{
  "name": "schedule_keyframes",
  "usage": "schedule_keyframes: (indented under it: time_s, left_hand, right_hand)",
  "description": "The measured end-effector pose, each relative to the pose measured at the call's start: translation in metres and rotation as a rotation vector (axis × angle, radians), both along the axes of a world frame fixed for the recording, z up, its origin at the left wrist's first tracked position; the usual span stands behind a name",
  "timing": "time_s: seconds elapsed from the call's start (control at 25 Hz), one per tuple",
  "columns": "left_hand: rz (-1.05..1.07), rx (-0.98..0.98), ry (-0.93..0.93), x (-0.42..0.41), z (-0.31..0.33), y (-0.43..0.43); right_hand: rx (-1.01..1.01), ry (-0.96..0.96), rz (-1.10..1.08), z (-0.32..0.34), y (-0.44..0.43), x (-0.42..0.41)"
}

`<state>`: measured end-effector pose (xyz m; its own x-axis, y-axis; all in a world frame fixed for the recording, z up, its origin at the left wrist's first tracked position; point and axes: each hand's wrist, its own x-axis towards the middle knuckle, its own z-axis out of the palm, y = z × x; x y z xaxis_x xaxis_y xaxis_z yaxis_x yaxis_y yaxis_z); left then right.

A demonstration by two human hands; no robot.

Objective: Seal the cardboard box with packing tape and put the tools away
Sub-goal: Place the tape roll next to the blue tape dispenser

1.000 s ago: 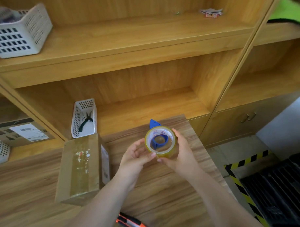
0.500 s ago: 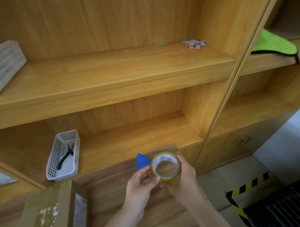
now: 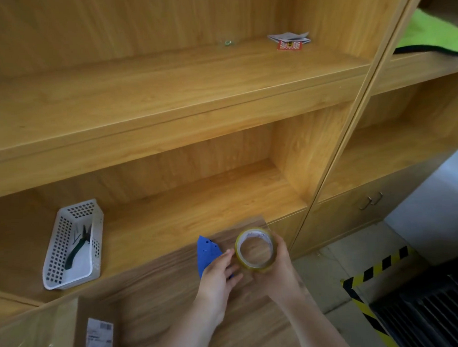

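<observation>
Right hand [image 3: 274, 271] cups the tape roll [image 3: 254, 249]; left hand [image 3: 217, 276] pinches the blue cutter [image 3: 208, 253] beside it

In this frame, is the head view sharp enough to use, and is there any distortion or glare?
Head view: wide-angle bending curves the shelf edge; slight motion blur softens the cardboard box and table. The tape roll and both hands, left hand and right hand, read clearly. Lighting is even, with no harsh glare.
</observation>
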<state>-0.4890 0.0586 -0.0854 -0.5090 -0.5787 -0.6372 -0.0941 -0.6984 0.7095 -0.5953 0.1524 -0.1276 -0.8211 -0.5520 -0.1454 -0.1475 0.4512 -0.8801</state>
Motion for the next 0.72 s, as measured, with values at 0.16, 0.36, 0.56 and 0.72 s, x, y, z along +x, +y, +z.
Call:
schedule_keyframes:
  time_s: [0.16,0.36,0.56,0.72]
  left_hand:
    - [-0.014,0.14,0.024,-0.022,-0.003,-0.002]
    - [-0.007,0.332,0.103,-0.039,0.002,-0.005]
    - [-0.043,0.363,0.094,-0.041,-0.004,-0.007]
    - [-0.055,0.36,0.082,-0.043,-0.008,-0.007]
  right_hand:
    - [0.119,-0.035,0.013,-0.016,-0.008,-0.013]
    - [0.199,-0.118,0.013,-0.051,-0.018,-0.028]
    - [0.284,-0.052,-0.006,-0.066,-0.024,-0.029]
    - [0.323,-0.058,-0.026,-0.099,-0.024,-0.035]
